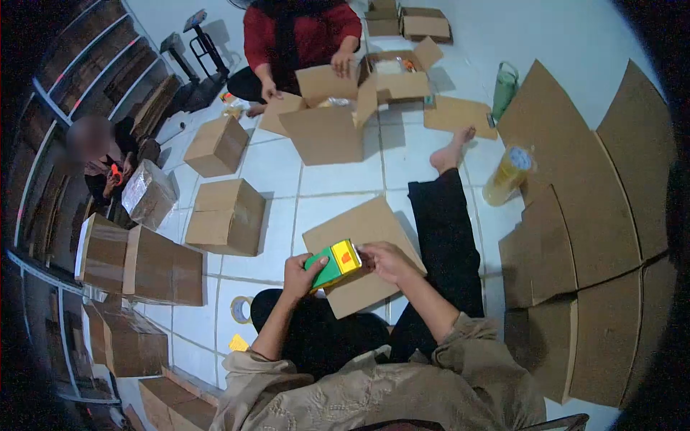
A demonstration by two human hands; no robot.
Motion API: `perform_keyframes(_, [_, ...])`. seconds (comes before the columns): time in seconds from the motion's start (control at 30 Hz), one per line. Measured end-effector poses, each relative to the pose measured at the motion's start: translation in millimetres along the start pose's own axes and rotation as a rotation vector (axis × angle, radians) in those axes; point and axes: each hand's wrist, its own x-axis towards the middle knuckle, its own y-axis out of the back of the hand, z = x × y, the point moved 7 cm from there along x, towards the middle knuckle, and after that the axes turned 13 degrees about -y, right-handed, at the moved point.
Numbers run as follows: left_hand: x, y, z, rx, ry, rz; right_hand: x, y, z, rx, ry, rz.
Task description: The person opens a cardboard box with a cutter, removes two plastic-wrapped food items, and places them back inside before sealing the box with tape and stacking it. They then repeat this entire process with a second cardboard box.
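Note:
A small green and yellow box (332,267) is held above my lap. My left hand (300,276) is wrapped round its left end, thumb on top. At the box's right end is my right hand (387,263), its fingers bent against the end; what they pinch, if anything, is too small to make out. Beneath both hands a flat brown cardboard piece (359,291) lies tilted across my legs.
Closed cartons (228,215) stand to the left, near a tape roll (241,309). Ahead, a person in red handles an open carton (323,135); another person sits at left. Stacked tape rolls (509,174), a green bottle (505,90) and cardboard sheets (575,179) are on the right.

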Motion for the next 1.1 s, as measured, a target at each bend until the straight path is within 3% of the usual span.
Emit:
perform_keyframes(0.03, [0.7,-0.4,-4.0,0.038,-0.011,-0.021,-0.1,4.1,-4.5,-0.237,0.071,0.107])
perform_keyframes(0.13, [-0.8,-8.1,-9.2,0.026,0.020,-0.118,-23.5,-9.2,-29.0,-0.496,0.217,0.334])
perform_keyframes(0.2, [2.0,-8.3,-4.6,0.106,0.002,-0.187,-38.0,-14.5,-42.5,-0.570,0.222,0.300])
perform_keyframes(0.23, [2.9,-6.5,-1.2,0.099,0.034,-0.170,-40.6,-2.2,-51.8,-0.563,0.218,0.303])
perform_keyframes(0.3, [3.1,-3.5,-8.4,0.087,0.120,-0.166,-49.3,39.8,-73.8,-0.177,0.177,0.304])
perform_keyframes(0.33, [5.7,-5.2,-6.0,0.087,0.117,-0.168,-56.1,46.5,-84.5,-0.329,0.151,0.353])
perform_keyframes(0.4, [15.5,-15.2,19.0,0.324,0.015,-0.236,-69.0,45.5,-95.3,-0.355,0.211,0.384])
perform_keyframes(0.53, [32.9,-43.7,38.4,0.525,0.006,-0.269,-62.8,74.7,-113.5,-0.307,0.278,0.315])
perform_keyframes(0.63, [38.3,-53.5,38.8,0.580,0.036,-0.302,-53.4,91.9,-108.6,-0.211,0.299,0.427])
perform_keyframes(0.7, [38.6,-55.8,39.0,0.610,0.041,-0.300,-51.4,98.0,-103.0,-0.569,0.504,0.726])
perform_keyframes(0.73, [38.5,-56.7,43.2,0.629,0.018,-0.295,-47.4,99.0,-94.9,-0.567,0.498,0.723])
perform_keyframes(0.8, [37.6,-57.5,44.2,0.649,0.003,-0.290,-66.9,69.1,-99.8,-1.106,0.880,1.015])
perform_keyframes(0.83, [37.1,-57.5,43.4,0.640,-0.015,-0.266,-64.9,74.5,-96.6,-1.009,0.790,1.018])
perform_keyframes(0.97, [35.5,-57.9,43.9,0.628,-0.016,-0.235,-45.5,105.7,-88.8,-1.131,0.827,0.909])
perform_keyframes(1.03, [33.8,-57.4,47.6,0.629,-0.032,-0.224,-32.7,121.4,-76.7,-1.278,0.576,0.918])
perform_keyframes(1.07, [34.1,-55.7,48.8,0.635,-0.039,-0.216,-35.0,114.2,-82.0,-1.286,0.589,0.916])
perform_keyframes(1.1, [33.8,-54.3,47.5,0.635,-0.040,-0.201,-49.7,101.0,-91.6,-1.159,0.733,0.950])
